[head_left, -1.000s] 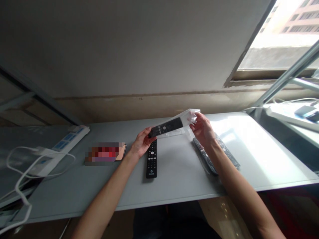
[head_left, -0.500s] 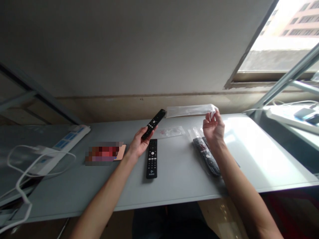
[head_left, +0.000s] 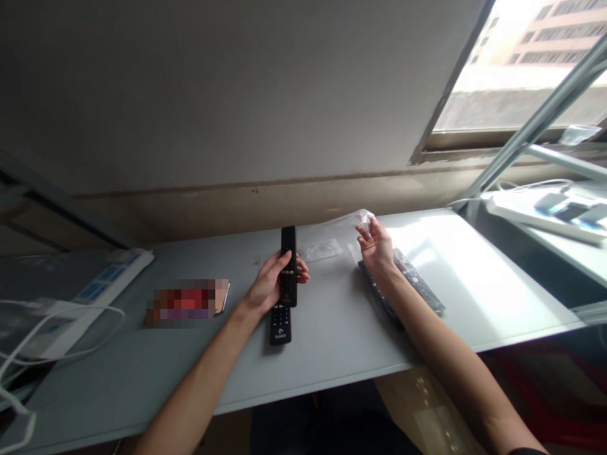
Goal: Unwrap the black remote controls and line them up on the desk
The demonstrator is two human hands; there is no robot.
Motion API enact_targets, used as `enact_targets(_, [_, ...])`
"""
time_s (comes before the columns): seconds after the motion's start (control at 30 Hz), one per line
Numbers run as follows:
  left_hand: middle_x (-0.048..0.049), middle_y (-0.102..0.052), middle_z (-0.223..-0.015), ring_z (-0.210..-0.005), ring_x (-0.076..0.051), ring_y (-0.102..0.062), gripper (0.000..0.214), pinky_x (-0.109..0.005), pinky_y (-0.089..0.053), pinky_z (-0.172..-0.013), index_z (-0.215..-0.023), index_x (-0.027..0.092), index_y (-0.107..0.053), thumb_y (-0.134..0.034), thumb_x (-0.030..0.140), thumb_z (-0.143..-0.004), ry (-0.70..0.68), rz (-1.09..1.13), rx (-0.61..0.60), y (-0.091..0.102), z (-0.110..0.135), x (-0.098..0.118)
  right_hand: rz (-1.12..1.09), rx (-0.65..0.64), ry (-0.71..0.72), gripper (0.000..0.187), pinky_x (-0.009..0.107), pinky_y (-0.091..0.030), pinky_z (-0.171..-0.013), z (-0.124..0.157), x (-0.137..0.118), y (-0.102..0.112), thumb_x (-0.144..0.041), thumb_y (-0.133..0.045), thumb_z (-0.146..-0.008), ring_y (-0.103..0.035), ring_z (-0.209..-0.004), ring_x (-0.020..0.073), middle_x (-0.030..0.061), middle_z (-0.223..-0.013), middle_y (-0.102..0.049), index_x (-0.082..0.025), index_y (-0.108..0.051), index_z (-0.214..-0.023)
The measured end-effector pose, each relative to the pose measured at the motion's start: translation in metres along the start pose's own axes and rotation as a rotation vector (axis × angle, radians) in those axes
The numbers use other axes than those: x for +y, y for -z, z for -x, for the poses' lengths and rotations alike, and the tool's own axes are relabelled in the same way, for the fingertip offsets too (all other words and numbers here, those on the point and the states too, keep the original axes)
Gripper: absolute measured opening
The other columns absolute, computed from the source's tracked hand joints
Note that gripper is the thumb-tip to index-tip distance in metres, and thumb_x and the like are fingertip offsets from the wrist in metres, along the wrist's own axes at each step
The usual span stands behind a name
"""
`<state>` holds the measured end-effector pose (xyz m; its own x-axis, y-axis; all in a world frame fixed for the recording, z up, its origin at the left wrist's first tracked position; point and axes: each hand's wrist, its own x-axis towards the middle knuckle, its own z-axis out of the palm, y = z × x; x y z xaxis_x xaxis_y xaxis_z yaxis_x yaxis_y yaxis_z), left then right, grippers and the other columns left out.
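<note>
A black remote control [head_left: 288,292] is gripped in my left hand [head_left: 265,285], its thumb lying across the buttons. Held upright in line with the hand, it covers the upper part of another black remote [head_left: 281,328] on the table. At the fingertips of my right hand [head_left: 379,249] is a clear plastic sleeve [head_left: 353,218], pinched at one end and trailing left. Under and beside the right wrist lie remotes in clear wrapping [head_left: 420,284], partly hidden by the forearm. A flattened plastic bag [head_left: 323,250] rests on the table between my hands.
The grey table [head_left: 332,354] backs onto a wall. On its left are a blurred-out flat item [head_left: 187,303], a white power strip [head_left: 102,297] and a looping white cable [head_left: 19,335]. Another power strip [head_left: 545,215] sits on the right, beside a metal bar [head_left: 531,126].
The remote has come away from the sleeve and swung upright over the one on the table. My right hand has moved left and lower, and the sleeve sags. The camera view has shifted.
</note>
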<state>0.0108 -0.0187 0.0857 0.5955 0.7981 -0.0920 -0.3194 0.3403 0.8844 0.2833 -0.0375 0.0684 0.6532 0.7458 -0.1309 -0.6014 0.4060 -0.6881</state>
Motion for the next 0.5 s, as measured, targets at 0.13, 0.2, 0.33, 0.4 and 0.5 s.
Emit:
enact_targets(0.13, [-0.0079, -0.078, -0.097, -0.086, -0.021, -0.078, 0.047, -0.034, -0.061, -0.085, -0.117, 0.017, -0.057, -0.086, 0.041, -0.089, 0.017, -0.110, -0.044, -0.010, 0.004, -0.004, 0.026, -0.048, -0.001, 0.017, 0.020, -0.045, -0.052, 0.004, 0.004, -0.002, -0.028, -0.080, -0.080, -0.077, -0.073, 0.0140, -0.0039, -0.085, -0.076, -0.024, -0.069, -0.092])
enact_targets(0.2, [-0.0083, -0.079, -0.102, -0.091, -0.021, -0.078, 0.055, -0.035, -0.060, -0.091, -0.122, 0.018, -0.053, -0.089, 0.037, -0.085, 0.010, -0.139, -0.065, -0.012, 0.005, -0.006, 0.035, -0.074, -0.006, 0.018, 0.020, -0.045, -0.050, 0.006, 0.005, -0.003, -0.029, -0.081, -0.079, -0.076, -0.072, 0.0142, -0.0029, -0.087, -0.077, -0.024, -0.069, -0.091])
enact_targets(0.33, [-0.0059, -0.077, -0.101, -0.091, -0.019, -0.075, 0.055, -0.033, -0.058, -0.089, -0.124, 0.020, -0.048, -0.084, 0.041, -0.088, -0.040, -0.232, -0.031, -0.011, 0.003, -0.012, 0.035, -0.111, -0.022, 0.019, 0.019, -0.045, -0.047, 0.008, 0.007, -0.003, -0.029, -0.082, -0.078, -0.076, -0.070, 0.0139, -0.0028, -0.089, -0.077, -0.023, -0.070, -0.092])
enact_targets(0.4, [-0.0029, -0.074, -0.096, -0.086, -0.018, -0.073, 0.057, -0.029, -0.056, -0.079, -0.131, 0.022, -0.046, -0.080, 0.043, -0.091, -0.087, -0.329, 0.000, -0.006, 0.000, -0.014, 0.042, -0.139, -0.027, 0.019, 0.019, -0.046, -0.047, 0.009, 0.009, -0.002, -0.030, -0.083, -0.079, -0.077, -0.071, 0.0140, -0.0025, -0.090, -0.078, -0.023, -0.070, -0.092])
enact_targets(0.5, [-0.0003, -0.069, -0.094, -0.079, -0.017, -0.067, 0.053, -0.027, -0.053, -0.071, -0.132, 0.023, -0.053, -0.079, 0.041, -0.088, -0.183, -0.585, 0.050, 0.006, -0.007, -0.017, 0.071, -0.176, -0.026, 0.020, 0.018, -0.047, -0.047, 0.009, 0.011, -0.001, -0.033, -0.083, -0.081, -0.077, -0.073, 0.0144, -0.0014, -0.094, -0.078, -0.024, -0.069, -0.092])
